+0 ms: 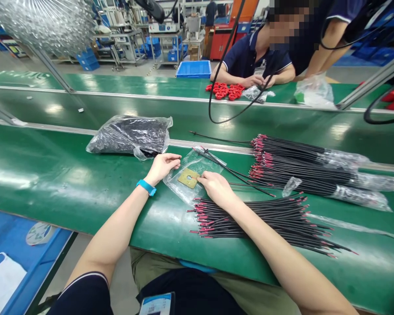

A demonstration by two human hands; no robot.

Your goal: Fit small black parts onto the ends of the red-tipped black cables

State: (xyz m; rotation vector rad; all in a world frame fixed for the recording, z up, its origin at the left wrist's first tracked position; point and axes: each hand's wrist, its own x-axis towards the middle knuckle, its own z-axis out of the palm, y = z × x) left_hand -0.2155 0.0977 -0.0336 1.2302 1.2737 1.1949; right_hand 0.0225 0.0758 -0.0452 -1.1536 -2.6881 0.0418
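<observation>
My left hand (164, 166), with a blue band at the wrist, has its thumb and fingers pinched together beside a clear plastic bag (179, 189); what it holds, if anything, is too small to see. A yellowish square piece (184, 178) with a hole in the middle lies on that bag. At its right edge my right hand (213, 183) pinches the end of a thin black cable (246, 184). Several loose black cables (230, 168) cross behind this hand. Under my right forearm spreads a pile of black cables with red ends (265, 216).
A plastic bag of black parts (131, 135) lies behind my left hand. Wrapped cable bundles (302, 168) are at the right. Across the green bench (52, 164), a person handles small parts near red pieces (225, 90). A black cable (209, 103) hangs in front.
</observation>
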